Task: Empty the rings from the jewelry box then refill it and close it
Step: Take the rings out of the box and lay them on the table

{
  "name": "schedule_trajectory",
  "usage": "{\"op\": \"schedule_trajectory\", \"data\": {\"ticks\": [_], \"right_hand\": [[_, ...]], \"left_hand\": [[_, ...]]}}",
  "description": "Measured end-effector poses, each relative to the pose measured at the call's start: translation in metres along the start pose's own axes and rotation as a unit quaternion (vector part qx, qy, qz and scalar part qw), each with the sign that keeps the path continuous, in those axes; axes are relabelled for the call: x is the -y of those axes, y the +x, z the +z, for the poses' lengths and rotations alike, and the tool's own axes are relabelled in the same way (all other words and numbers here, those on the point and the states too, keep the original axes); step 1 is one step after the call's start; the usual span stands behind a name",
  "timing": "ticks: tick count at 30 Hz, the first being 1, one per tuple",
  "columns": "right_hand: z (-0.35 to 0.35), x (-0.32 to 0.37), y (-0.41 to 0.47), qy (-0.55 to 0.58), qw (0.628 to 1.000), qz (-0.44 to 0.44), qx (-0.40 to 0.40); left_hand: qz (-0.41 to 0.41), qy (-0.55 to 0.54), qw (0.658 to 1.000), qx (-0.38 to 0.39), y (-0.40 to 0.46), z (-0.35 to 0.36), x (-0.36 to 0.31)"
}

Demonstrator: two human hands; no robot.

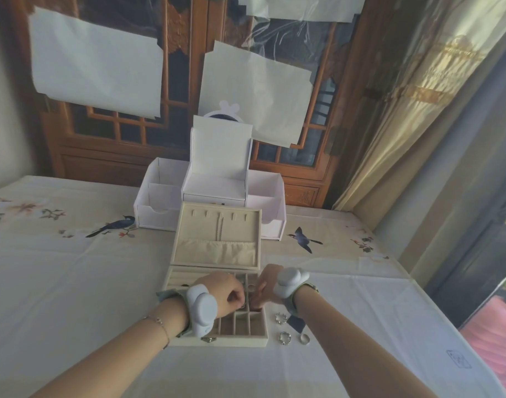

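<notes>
A beige jewelry box (260, 337) stands open on the table, its lid (217, 234) upright behind with a chain hanging inside. Both hands hover over the box's small compartments. My left hand (223, 293) has curled fingers that pinch a ring (242, 305) just above a middle compartment. My right hand (266, 287) reaches in from the right, fingertips down at the same spot, close to the left fingers; whether it holds anything is hidden. Another ring (251, 287) lies in a compartment between the hands. Three silver rings (281, 318) (285, 337) (304, 338) lie on the cloth right of the box.
A white organizer (159, 208) with an upright lid stands behind the jewelry box. The table carries a cream cloth (73, 282) printed with birds. A wooden lattice door with taped paper sheets is at the back, a curtain (418, 124) at the right.
</notes>
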State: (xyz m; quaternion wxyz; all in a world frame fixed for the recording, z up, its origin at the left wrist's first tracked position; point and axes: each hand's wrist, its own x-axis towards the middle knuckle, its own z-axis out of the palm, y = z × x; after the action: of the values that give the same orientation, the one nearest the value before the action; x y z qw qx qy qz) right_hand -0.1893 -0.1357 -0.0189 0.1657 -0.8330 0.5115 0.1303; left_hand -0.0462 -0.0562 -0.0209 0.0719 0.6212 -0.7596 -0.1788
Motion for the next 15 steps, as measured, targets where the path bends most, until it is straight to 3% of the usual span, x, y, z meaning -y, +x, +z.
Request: {"op": "schedule_trajectory", "data": {"ticks": [10,15], "right_hand": [[0.002,-0.018,-0.010,0.220,0.973,-0.002,-0.066],[0.001,-0.025,-0.010,0.293,0.952,-0.010,-0.092]], "left_hand": [[0.001,0.042,0.999,0.010,0.011,0.010,-0.011],[-0.014,0.078,0.993,0.085,0.022,0.015,-0.020]]}}
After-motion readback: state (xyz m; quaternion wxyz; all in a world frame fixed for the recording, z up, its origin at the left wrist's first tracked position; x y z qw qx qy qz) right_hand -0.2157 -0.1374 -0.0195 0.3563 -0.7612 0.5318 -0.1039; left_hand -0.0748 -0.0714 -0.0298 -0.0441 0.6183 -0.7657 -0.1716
